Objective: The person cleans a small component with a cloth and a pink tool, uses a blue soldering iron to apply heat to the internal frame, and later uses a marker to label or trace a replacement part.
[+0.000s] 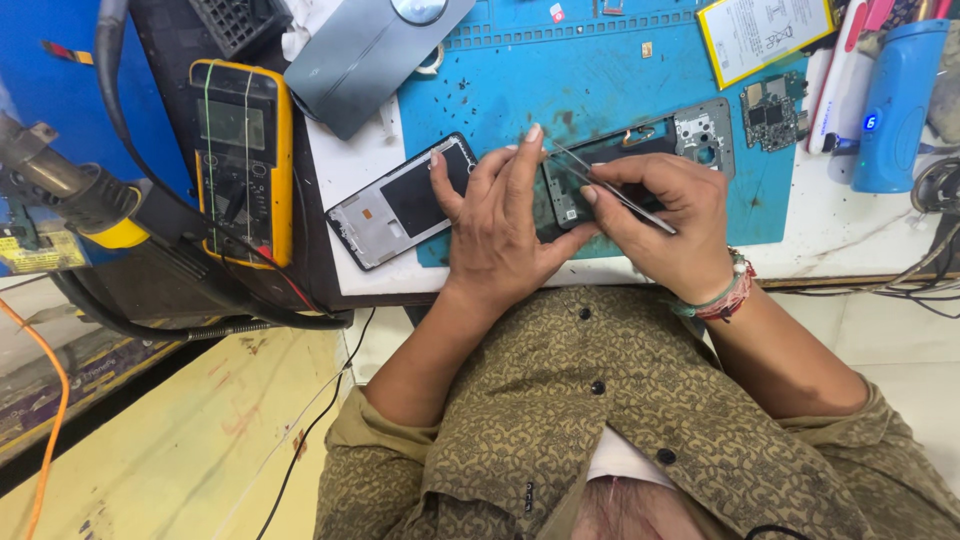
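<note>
My left hand lies flat on an opened phone body on the blue work mat, pressing it down with spread fingers. My right hand grips thin metal tweezers whose tips point up-left into the phone's frame near my left fingertips. A separate black phone frame lies to the left, partly under my left thumb.
A yellow multimeter and a hot-air tool with cables sit at the left. A grey phone back cover lies at the top. A battery, a small circuit board and a blue cylindrical device are at the right.
</note>
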